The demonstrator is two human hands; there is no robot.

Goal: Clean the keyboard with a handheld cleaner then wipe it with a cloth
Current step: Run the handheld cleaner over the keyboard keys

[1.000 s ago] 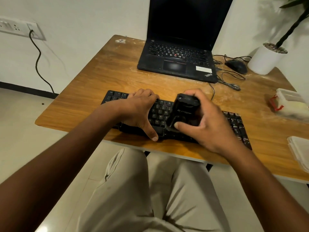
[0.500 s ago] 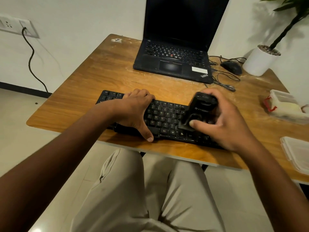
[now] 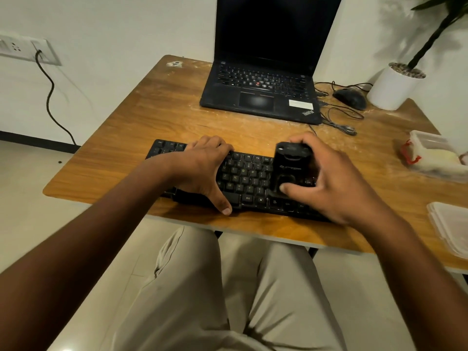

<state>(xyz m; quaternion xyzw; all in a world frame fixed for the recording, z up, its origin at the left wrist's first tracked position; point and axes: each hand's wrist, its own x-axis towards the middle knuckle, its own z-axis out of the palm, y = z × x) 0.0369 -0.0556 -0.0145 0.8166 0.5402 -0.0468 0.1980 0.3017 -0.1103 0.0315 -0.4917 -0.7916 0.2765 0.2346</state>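
The right hand (image 3: 336, 183) wraps the handheld cleaner (image 3: 292, 168) by its rigid, probably light body; the left hand (image 3: 202, 171) presses the stiff keyboard (image 3: 250, 183) flat, fingers relaxed.

The left hand (image 3: 202, 171) lay flat, thumb splayed; the right hand (image 3: 336, 181) curled in a grip, thumb pressing forward.

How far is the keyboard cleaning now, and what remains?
Nothing looks finished yet. In hand: the right hand holds the handheld cleaner on the keyboard, while the left hand steadies it. Left: the wiping; no cloth is visible.
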